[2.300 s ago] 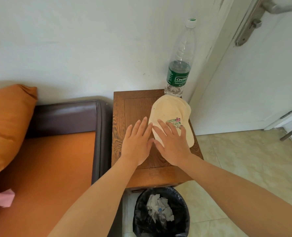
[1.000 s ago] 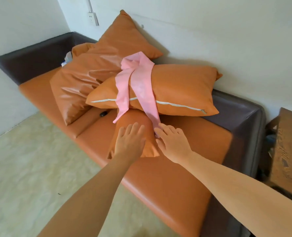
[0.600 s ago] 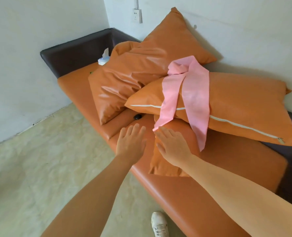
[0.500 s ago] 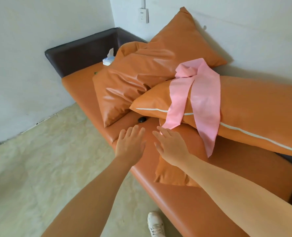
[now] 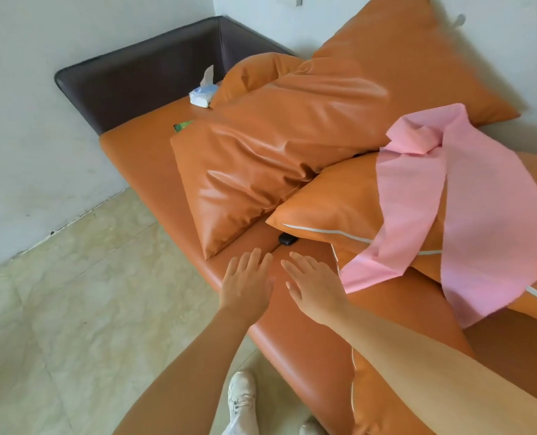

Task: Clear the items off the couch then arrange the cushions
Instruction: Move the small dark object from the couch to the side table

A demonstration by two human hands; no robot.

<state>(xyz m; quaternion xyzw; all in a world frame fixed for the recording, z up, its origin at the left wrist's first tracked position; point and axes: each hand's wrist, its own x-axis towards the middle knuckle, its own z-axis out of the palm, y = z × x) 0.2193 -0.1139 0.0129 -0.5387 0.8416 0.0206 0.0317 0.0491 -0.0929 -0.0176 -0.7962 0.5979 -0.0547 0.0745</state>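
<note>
An orange couch point(image 5: 141, 158) with a dark armrest carries several orange cushions piled at the back; the shiny one point(image 5: 260, 152) lies in the middle. A pink cloth point(image 5: 480, 208) drapes over the right cushion point(image 5: 333, 202). A small black object point(image 5: 287, 239) sits on the seat under that cushion's edge. A tissue pack point(image 5: 201, 95) and a green packet point(image 5: 182, 125) lie near the far armrest. My left hand point(image 5: 246, 285) and my right hand point(image 5: 315, 285) hover flat, fingers straight, just short of the black object, holding nothing.
The dark armrest point(image 5: 129, 76) closes the couch's far end against the white wall. Pale tiled floor point(image 5: 72, 293) spreads to the left. My white shoe point(image 5: 242, 400) stands on the floor beside the couch's front edge.
I turned from the side table and cap to the couch. The view has moved left and closer, and both hands now hover over the seat near the black object.
</note>
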